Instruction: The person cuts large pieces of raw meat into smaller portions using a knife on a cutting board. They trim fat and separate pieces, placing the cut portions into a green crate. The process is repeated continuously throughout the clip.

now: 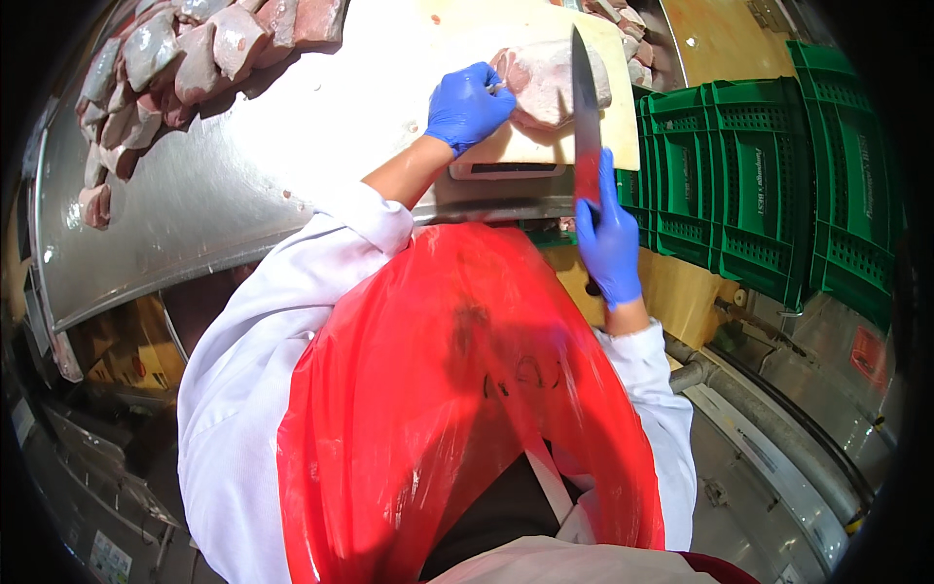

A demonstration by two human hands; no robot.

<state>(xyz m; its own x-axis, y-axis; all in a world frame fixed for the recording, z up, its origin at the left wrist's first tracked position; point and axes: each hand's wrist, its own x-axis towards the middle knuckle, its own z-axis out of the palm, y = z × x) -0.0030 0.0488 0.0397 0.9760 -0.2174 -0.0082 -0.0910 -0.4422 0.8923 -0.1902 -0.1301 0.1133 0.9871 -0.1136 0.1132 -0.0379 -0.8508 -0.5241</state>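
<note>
A thick piece of raw meat (547,90) with a pale fatty surface lies on the white cutting board (618,146). At its left edge, my blue-gloved left hand (469,105) is closed, the curled fingertips gripping the meat's side. My right hand (611,243), also in a blue glove, is wrapped round the handle of a long knife (584,107), its forefinger stretched along the handle toward the blade. The blade points away from me and stands over the right part of the meat, hiding some of it. Whether the edge touches the meat, I cannot tell.
Many cut meat pieces (195,58) are heaped at the far left of the steel table (156,234). More pieces (637,44) lie beyond the board's right edge. Green plastic crates (720,185) stand close on the right. A red apron (438,389) covers my front.
</note>
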